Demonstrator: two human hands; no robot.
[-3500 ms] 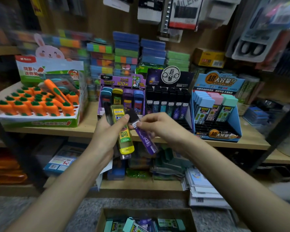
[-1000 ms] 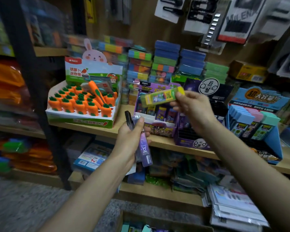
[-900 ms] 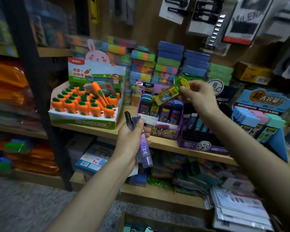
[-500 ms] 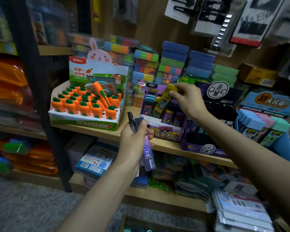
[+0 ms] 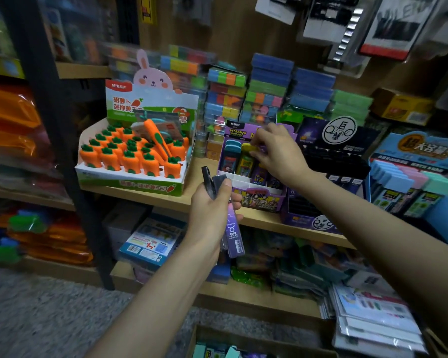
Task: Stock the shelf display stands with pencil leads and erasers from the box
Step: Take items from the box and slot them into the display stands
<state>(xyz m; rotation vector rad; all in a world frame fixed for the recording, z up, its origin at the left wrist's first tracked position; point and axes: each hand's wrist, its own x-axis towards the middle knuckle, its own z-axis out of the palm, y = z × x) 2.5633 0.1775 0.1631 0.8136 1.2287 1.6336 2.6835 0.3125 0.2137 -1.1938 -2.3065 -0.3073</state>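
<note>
Quantities in view:
- Display stands on the shelf [image 5: 264, 219]: four, namely carrot stand [image 5: 130, 182], purple stand [image 5: 259, 200], black stand [image 5: 321, 223] and blue stand [image 5: 440, 223].
- Lead cases [image 5: 233, 236] in left hand [image 5: 212, 210]: two.
- Yellow lead case [image 5: 246, 162] at right hand [image 5: 277, 151]: one.
- Box [image 5: 256, 339]: one.

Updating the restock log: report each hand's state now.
Left hand: grips purple lead cases.
Right hand: pinches the yellow lead case by its top, in the purple display stand.

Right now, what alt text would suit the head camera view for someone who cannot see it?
A person's right hand pinches a yellow lead case standing in a purple display stand on a wooden shelf, while the left hand grips dark and purple cases.
</note>
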